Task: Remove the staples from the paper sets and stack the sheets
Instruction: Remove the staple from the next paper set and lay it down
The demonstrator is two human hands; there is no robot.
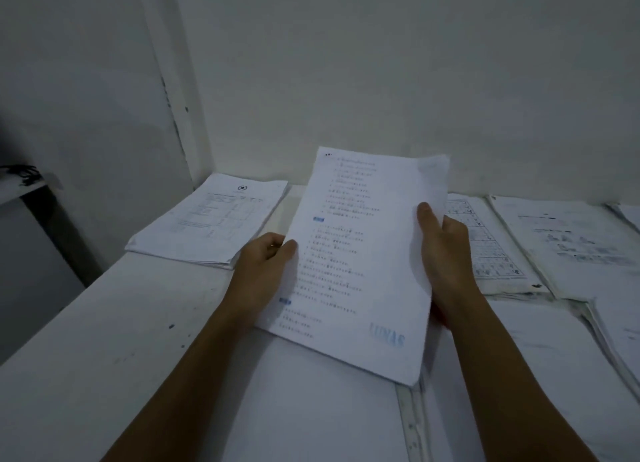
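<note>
Both hands hold a paper set [360, 253] up over the tabletop [121, 323]

The left hand [263, 267] pinches the set's left edge, thumb on the printed face, fingers [273, 245] curled behind; the right hand [443, 250] grips the right edge the same way – thumb in front, the rest hidden behind the sheets. A stack [211, 222] lies flat to the left by the wall corner, and more papers [568, 243] lie spread on the right – whether any staple remains cannot be told
</note>
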